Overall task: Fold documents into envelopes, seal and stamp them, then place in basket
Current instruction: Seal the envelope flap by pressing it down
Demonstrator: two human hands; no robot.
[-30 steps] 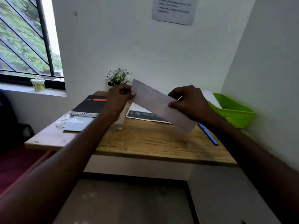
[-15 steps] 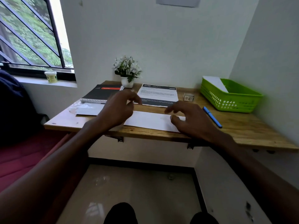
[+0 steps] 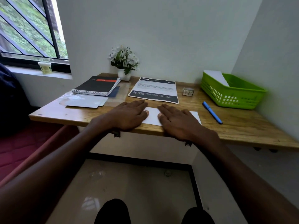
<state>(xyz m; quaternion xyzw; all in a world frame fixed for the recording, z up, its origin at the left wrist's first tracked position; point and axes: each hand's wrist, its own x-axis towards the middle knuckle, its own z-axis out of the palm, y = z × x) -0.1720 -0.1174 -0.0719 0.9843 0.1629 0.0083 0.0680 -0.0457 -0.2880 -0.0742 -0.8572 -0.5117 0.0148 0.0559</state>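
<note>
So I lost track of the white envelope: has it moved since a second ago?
Yes. The white envelope was held up above the desk; now it lies flat at the near edge, pressed under left hand and right hand.

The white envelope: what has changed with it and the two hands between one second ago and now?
The white envelope came down from the air onto the desk near its front edge. The left hand and right hand let go of their pinch and now press flat on it with straight fingers. The green basket, blue pen, printed sheet and notebook stayed as they were.
</note>
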